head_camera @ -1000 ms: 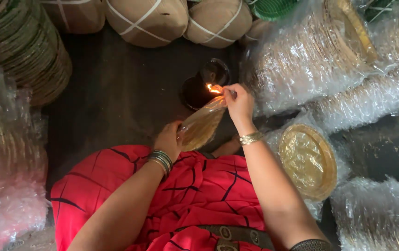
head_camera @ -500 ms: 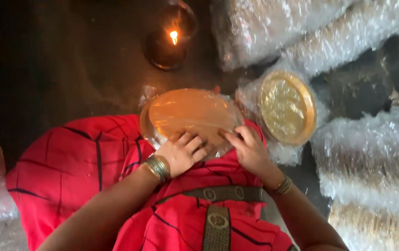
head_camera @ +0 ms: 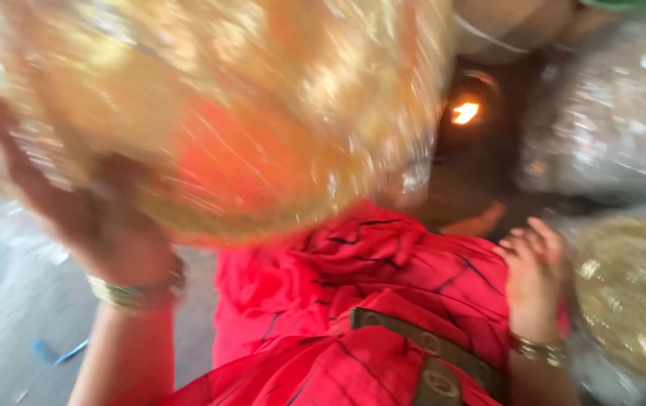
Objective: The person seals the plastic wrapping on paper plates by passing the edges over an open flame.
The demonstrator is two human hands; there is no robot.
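Note:
My left hand (head_camera: 90,218) holds up a large round golden plate in clear plastic wrap (head_camera: 218,105), close to the camera and heavily blurred; it fills the upper left. My right hand (head_camera: 532,271) is empty with its fingers apart, resting low over my red cloth (head_camera: 368,301) beside another wrapped golden plate (head_camera: 631,293) at the right. A small lit oil lamp (head_camera: 464,113) burns on the dark floor beyond my lap.
Stacks of plastic-wrapped plates (head_camera: 609,113) lie at the upper right. Tied brown bundles (head_camera: 518,30) sit at the top. More clear plastic (head_camera: 15,301) lies at the lower left on the floor.
The wrapped plate went from the flame to my lap, held in both hands, and is now lifted up and left by my left hand alone. My right hand has let go and dropped right.

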